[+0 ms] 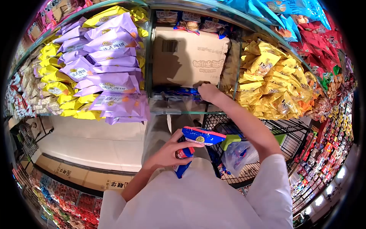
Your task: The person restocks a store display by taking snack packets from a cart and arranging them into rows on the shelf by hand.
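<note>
My left hand is in front of my body, its fingers wrapped round several blue snack packets with red edges. One packet sticks out to the right above the fingers, and others hang below the palm. My right hand reaches into the middle shelf compartment, at the lower right corner of a cardboard box. Its fingers are curled beside a row of blue packets lying along the compartment's front. Whether they grip one of these is hidden.
Purple packets fill the left compartment, yellow packets the right one. A glass divider separates the middle from the right. A shopping cart with a clear plastic bag stands under my right arm. Stocked shelves curve along the right.
</note>
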The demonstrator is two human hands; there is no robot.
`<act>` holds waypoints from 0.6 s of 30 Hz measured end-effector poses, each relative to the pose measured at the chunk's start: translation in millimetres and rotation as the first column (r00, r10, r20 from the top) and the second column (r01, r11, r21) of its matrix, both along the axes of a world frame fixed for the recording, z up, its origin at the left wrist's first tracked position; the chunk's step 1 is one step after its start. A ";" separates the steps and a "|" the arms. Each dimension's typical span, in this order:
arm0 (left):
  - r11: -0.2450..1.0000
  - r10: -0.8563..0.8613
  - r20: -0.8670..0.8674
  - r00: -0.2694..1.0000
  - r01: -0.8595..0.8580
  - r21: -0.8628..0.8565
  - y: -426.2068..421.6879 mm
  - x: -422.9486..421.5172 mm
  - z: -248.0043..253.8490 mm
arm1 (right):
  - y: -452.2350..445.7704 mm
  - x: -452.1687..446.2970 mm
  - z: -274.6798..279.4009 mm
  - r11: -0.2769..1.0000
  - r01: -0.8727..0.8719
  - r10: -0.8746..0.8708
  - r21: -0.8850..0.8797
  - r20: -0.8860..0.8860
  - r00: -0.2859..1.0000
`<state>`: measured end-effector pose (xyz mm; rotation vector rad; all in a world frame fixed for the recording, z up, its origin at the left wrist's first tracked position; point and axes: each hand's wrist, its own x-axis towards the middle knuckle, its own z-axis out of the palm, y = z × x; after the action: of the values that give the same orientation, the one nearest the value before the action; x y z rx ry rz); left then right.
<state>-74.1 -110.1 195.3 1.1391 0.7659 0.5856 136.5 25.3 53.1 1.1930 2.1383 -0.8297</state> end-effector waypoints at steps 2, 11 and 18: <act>0.999 0.042 0.002 0.999 -0.042 -0.021 -2.6 -4.4 -1.4 | -9.3 10.7 -37.5 0.963 -0.267 0.267 0.025 -0.011 0.963; 0.985 0.167 -0.059 0.984 -0.169 -0.030 -5.3 -21.3 -8.9 | -20.5 27.6 -89.7 0.944 -0.328 0.331 0.046 -0.110 0.937; 0.984 0.174 -0.072 0.982 -0.177 -0.036 -6.4 -24.8 -12.2 | -20.4 28.4 -79.8 0.856 -0.473 0.508 0.210 -0.167 0.845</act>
<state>-98.9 -116.5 183.1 1.0636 0.9407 0.6763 164.9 5.0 -26.8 0.5794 2.5714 -0.5789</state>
